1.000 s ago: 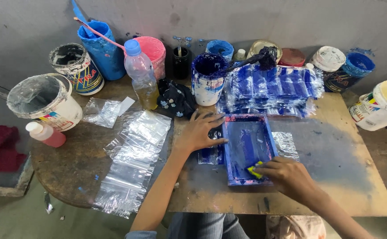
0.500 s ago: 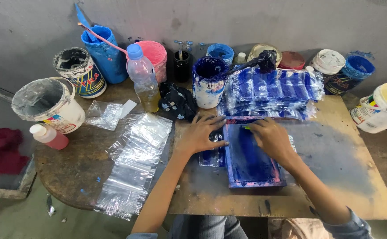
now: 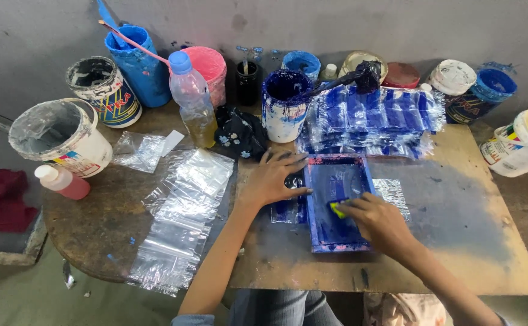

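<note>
Screen frame: small, rectangular, blue-stained, flat on table just right of centre, long side running 12 to 6 o'clock. Mesh panel deep blue, paler sheen toward upper half; wooden border smeared blue with pink flecks along lower edge. Clear plastic bag visible under frame at 3 o'clock edge.

Left hand: fingers spread apart, palm down, pressed flat at 9 o'clock of frame, fingertips touching upper left corner and left border. Grips nothing. Partly covers blue-printed bag lying against frame's left side.

Right hand: fingers closed together around yellow squeegee, only a small yellow tip showing. Squeegee tip touching mesh near frame's middle, slightly left.

Stack of blue-printed bags: at 12 o'clock of frame, spread in overlapping rows. Blue-stained ink tub at 11 o'clock, dark stick with wrapped end resting in it. Clear empty bags in a loose pile at 9 o'clock, well left of left hand. Plastic bottle with blue cap and yellowish liquid at 10 o'clock. White bucket and small pink bottle at far left edge of table.
</note>
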